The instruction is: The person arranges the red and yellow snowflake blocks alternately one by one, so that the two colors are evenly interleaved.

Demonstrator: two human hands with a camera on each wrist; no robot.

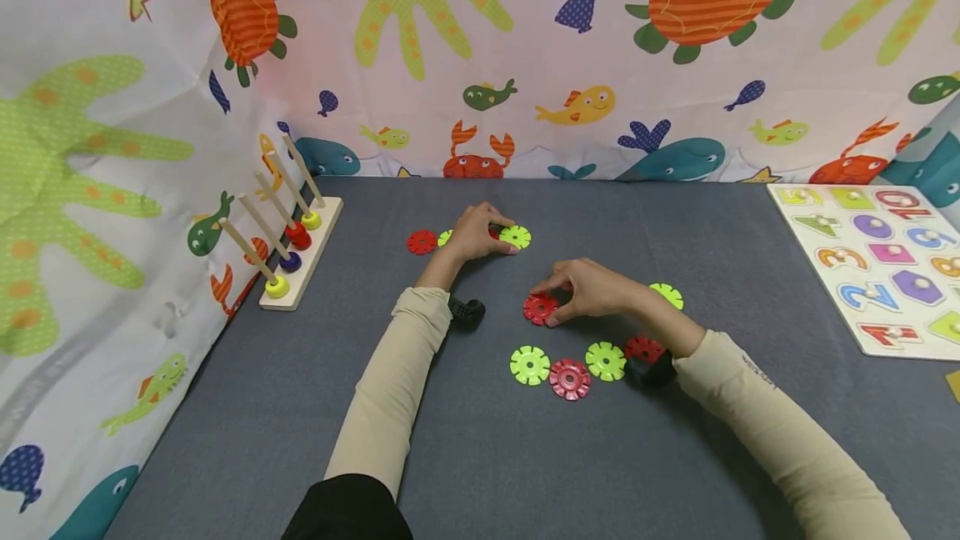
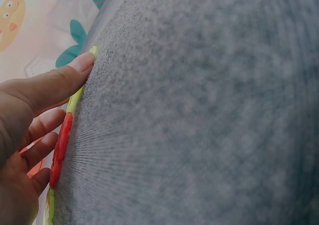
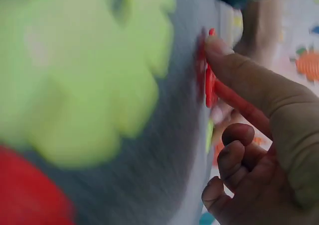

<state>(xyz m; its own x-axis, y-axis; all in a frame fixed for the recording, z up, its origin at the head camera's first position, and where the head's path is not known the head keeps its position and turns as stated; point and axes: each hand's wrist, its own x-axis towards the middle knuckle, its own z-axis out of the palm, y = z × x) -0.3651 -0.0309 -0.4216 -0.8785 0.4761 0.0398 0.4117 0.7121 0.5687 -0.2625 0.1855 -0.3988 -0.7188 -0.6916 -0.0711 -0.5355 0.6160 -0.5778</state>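
My left hand (image 1: 474, 233) is at the far side of the table, over a row of notched plastic discs. Its thumb and index finger pinch the yellow-green disc (image 1: 515, 237) at the row's right end. In the left wrist view its other fingertips are right at a red disc (image 2: 61, 150). Nearer the front, my right hand (image 1: 596, 288) holds a red notched disc (image 1: 539, 308) between thumb and index finger; the right wrist view shows this red disc (image 3: 209, 80) edge-on, close over the table. The remaining right fingers are curled.
In front lie loose discs: yellow-green (image 1: 529, 366), red (image 1: 570, 379) and others, some partly behind my right wrist. A red disc (image 1: 422, 242) begins the far row. A wooden peg stand (image 1: 300, 273) with coloured rings is left, a number puzzle board (image 1: 870, 265) right.
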